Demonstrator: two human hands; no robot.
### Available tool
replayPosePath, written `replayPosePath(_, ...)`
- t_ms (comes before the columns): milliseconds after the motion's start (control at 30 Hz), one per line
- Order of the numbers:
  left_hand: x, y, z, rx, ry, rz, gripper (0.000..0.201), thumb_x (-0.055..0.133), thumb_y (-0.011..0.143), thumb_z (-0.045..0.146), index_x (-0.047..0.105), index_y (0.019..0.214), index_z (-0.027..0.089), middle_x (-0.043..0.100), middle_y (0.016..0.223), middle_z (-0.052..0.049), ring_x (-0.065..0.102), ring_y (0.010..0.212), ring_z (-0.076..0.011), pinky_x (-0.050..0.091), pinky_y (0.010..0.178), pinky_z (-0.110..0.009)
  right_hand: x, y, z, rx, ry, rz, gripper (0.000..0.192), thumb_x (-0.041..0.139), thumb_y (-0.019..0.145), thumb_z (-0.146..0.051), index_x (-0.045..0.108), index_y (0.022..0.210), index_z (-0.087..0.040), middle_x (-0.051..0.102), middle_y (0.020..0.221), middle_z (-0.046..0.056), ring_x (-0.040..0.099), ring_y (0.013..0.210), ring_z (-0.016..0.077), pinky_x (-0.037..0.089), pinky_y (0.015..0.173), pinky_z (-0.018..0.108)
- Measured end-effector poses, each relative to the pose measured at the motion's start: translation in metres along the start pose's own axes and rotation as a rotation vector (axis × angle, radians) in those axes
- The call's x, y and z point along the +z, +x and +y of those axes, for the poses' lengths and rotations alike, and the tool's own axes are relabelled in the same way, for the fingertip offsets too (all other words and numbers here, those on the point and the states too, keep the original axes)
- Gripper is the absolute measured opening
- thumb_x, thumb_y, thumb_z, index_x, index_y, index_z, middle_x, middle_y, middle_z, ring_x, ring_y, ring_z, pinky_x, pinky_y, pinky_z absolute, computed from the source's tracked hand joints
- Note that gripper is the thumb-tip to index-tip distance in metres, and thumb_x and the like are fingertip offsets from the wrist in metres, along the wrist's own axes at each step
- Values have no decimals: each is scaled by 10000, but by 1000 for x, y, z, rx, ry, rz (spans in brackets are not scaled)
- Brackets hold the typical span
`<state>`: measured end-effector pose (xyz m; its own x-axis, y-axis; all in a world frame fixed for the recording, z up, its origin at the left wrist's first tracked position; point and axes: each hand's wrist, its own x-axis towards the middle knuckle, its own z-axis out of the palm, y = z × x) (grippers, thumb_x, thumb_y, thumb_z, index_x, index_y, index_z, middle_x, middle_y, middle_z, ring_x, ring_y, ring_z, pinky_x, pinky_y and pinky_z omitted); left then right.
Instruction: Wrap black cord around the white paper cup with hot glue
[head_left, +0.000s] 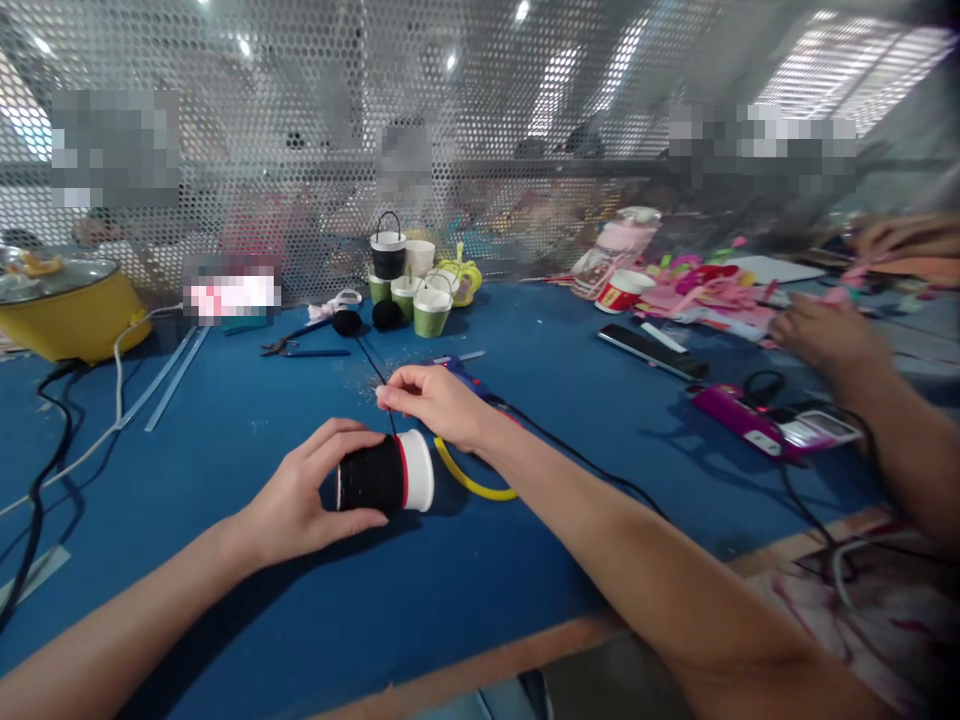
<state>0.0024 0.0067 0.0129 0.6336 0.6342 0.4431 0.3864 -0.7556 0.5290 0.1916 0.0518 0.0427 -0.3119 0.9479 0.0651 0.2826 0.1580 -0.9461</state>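
Where the blue table [225, 420] meets its wooden front edge, both forearms cross onto the mat. The left hand [300, 500] closes around a paper cup [386, 474] lying on its side, most of it wrapped in black cord, its white rim bare. Just above, the right hand [435, 400] pinches a black strand [371, 368] running away to two black balls [367, 318]. A yellow strip [469, 482] curves beside the cup. Open mat lies left of the hands; black cables [45, 450] border it. Farther back stand small finished cups [412, 290] and scissors [304, 345]. To the right, another person's hand [817, 330] rests among pink scraps [697, 295]. A perforated screen [480, 100] closes the far edge.
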Motion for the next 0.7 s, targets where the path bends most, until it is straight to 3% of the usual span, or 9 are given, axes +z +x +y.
replayPosePath(367,0,-2,0,83,84,16,476,629,762,299,429,1179,188,494,1155,-126,511,1076,-248,465,897,-398,-1,-5,-3,16,-131,-76,188,586,741,-303,565,640,-145,555,630,-12,448,591,93,346,605,247)
replayPosePath(700,-1,-2,-2,202,158,34,457,590,801,270,395,1206,186,472,1173,-141,486,1094,-251,464,901,-422,1,-7,-7,65,-117,-112,201,620,706,-314,530,631,-152,515,615,-31,433,579,89,336,581,237)
